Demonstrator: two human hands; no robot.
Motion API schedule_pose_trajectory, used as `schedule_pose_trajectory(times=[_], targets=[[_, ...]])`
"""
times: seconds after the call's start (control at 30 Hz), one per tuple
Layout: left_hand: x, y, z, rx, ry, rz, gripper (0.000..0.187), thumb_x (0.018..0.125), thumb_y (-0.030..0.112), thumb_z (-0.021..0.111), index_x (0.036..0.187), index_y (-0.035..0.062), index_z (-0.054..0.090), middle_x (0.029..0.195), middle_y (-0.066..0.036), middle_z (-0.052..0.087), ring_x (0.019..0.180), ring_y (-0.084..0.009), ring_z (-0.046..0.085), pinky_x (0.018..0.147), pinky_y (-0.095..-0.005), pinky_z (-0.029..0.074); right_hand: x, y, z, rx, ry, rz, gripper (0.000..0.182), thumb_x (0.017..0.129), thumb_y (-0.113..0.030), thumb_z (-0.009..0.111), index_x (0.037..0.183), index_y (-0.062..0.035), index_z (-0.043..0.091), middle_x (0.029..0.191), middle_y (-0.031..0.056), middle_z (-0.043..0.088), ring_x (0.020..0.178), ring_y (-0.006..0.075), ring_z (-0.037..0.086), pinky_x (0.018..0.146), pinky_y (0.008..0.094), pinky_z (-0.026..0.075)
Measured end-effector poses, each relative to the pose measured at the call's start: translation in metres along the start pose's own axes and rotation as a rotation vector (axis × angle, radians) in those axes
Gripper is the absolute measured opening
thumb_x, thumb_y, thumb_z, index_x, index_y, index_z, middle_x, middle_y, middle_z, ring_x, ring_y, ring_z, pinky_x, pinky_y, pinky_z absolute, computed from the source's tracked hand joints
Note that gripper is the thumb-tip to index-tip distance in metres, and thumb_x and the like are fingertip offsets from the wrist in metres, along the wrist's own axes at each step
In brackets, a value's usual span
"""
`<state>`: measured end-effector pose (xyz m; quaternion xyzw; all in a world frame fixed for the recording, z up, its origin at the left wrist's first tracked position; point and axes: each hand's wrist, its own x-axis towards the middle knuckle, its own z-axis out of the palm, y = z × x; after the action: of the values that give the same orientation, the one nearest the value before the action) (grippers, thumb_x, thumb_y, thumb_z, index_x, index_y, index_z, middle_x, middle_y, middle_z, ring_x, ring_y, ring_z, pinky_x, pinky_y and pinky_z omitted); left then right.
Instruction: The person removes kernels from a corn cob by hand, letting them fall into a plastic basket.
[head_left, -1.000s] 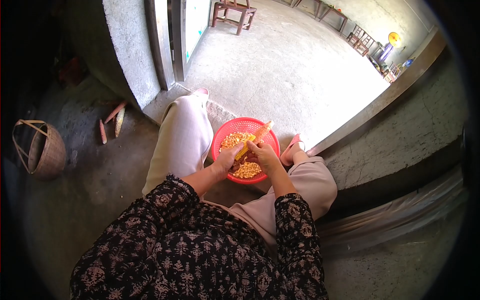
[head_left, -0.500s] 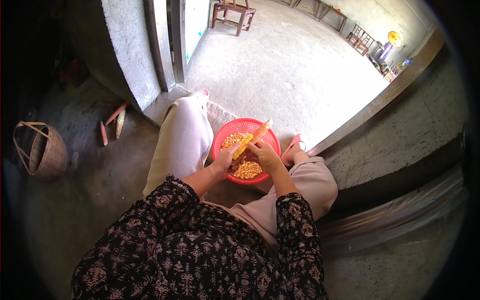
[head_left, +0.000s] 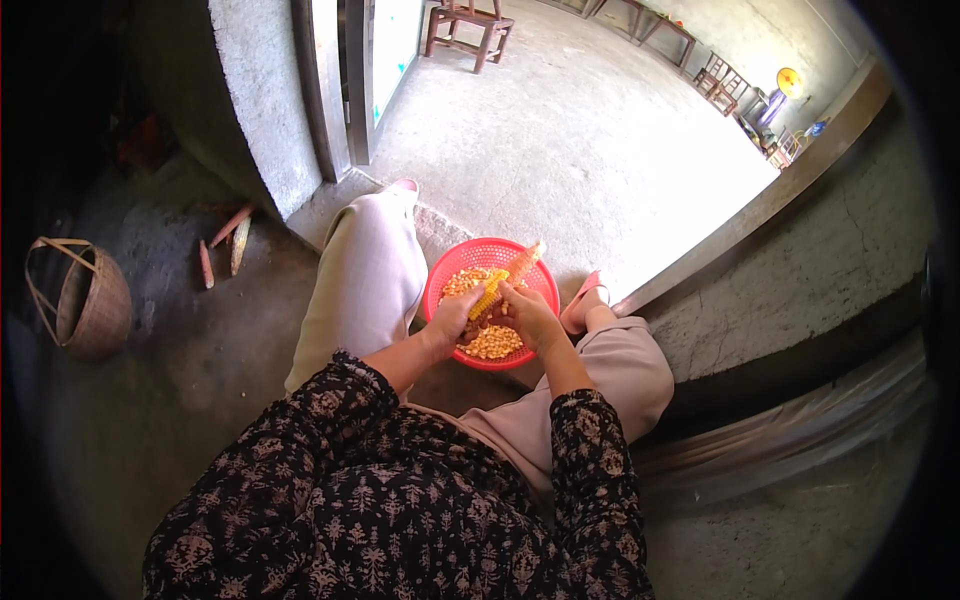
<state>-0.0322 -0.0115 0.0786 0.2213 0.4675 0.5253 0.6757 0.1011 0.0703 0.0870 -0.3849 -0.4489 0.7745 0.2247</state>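
Observation:
My left hand (head_left: 453,315) is closed around the lower part of a yellow ear of corn (head_left: 489,294), held slanting over a red perforated plastic basket (head_left: 434,283). Facing it, my right hand (head_left: 530,315) is closed, its thumb pressed at the ear's side; its curled fingers are partly hidden. A paler, orange-tinted cob (head_left: 525,262) slants up behind the right thumb, its tip overlapping the basket's far rim. Loose corn kernels (head_left: 492,343) lie in the basket beneath both hands, with more of them near the left fingers.
Several cobs (head_left: 240,246) lie on the dark floor at left, near a handled wicker basket (head_left: 104,310). My knees flank the red basket. Beyond the doorway are a wooden chair (head_left: 470,32) and a concrete floor (head_left: 560,120). A rough wall (head_left: 800,260) stands at right.
My right hand has shifted slightly, its fingers curling in closer to the yellow ear. My left hand keeps its hold, and the paler cob stays nearly in place.

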Motion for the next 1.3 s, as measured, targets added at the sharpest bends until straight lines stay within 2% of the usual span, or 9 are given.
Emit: schedule_pose_trajectory(times=[0.1,0.2,0.5,0.93,1.1,1.23,1.3], targets=[[0.0,-0.002,0.0,0.044,0.003,0.03,0.033,0.087,0.04,0.04,0.083,0.0102,0.053,0.059,0.001,0.049,0.039,-0.0051,0.038,0.032,-0.0181,0.024,-0.002,-0.002,0.002,-0.064,0.014,0.031,0.035,0.081,-0.034,0.055,0.086,0.0007,0.053,0.073,0.0059,0.054,0.062,0.0147,0.056,0.057,0.0247,0.049],[0.004,-0.005,0.001,0.078,0.053,0.046,0.032,0.086,0.04,0.04,0.081,0.0109,0.053,0.06,0.002,0.049,0.04,-0.0049,0.038,0.034,-0.0179,0.025,-0.005,-0.004,0.004,-0.145,0.022,0.02,0.032,0.082,-0.032,0.055,0.087,-0.0009,0.053,0.072,0.0038,0.052,0.063,0.013,0.053,0.059,0.0239,0.047],[0.001,-0.003,-0.001,0.056,0.017,-0.009,0.032,0.086,0.04,0.04,0.082,0.0114,0.052,0.06,0.002,0.048,0.041,-0.0045,0.037,0.035,-0.0174,0.025,-0.003,-0.003,0.002,-0.251,-0.022,-0.036,0.031,0.083,-0.029,0.055,0.09,0.0012,0.053,0.077,0.0054,0.054,0.066,0.0131,0.055,0.06,0.0237,0.047],[0.006,-0.007,-0.007,-0.091,-0.024,-0.04,0.033,0.088,0.039,0.037,0.09,0.0099,0.051,0.063,0.0,0.052,0.043,-0.0054,0.043,0.032,-0.0157,0.027,-0.001,-0.001,-0.002,-0.236,-0.068,-0.029,0.026,0.085,-0.023,0.051,0.095,0.0004,0.052,0.082,0.0067,0.055,0.071,0.0148,0.055,0.063,0.0254,0.048],[0.009,-0.008,-0.008,-0.089,-0.043,-0.025,0.033,0.088,0.04,0.037,0.091,0.0106,0.052,0.066,0.001,0.053,0.046,-0.0044,0.045,0.032,-0.0154,0.027,-0.002,0.0,-0.001,-0.04,-0.056,-0.004,0.026,0.085,-0.025,0.05,0.092,0.0002,0.052,0.078,0.0072,0.055,0.069,0.0163,0.055,0.062,0.0269,0.048],[0.001,0.0,-0.001,-0.063,-0.014,-0.024,0.033,0.088,0.04,0.037,0.089,0.0107,0.052,0.064,0.001,0.052,0.044,-0.0043,0.044,0.032,-0.0155,0.027,-0.001,-0.001,0.001,0.003,-0.046,0.014,0.029,0.085,-0.028,0.05,0.09,0.0001,0.053,0.075,0.0072,0.055,0.068,0.0165,0.055,0.062,0.0272,0.048],[-0.001,0.001,0.0,-0.039,-0.003,-0.039,0.034,0.088,0.04,0.037,0.087,0.0102,0.053,0.062,0.001,0.051,0.042,-0.0043,0.042,0.032,-0.0159,0.027,-0.001,-0.001,0.003,-0.068,0.014,0.029,0.031,0.084,-0.031,0.051,0.089,0.0002,0.053,0.073,0.0065,0.054,0.065,0.0158,0.056,0.06,0.0262,0.048]])
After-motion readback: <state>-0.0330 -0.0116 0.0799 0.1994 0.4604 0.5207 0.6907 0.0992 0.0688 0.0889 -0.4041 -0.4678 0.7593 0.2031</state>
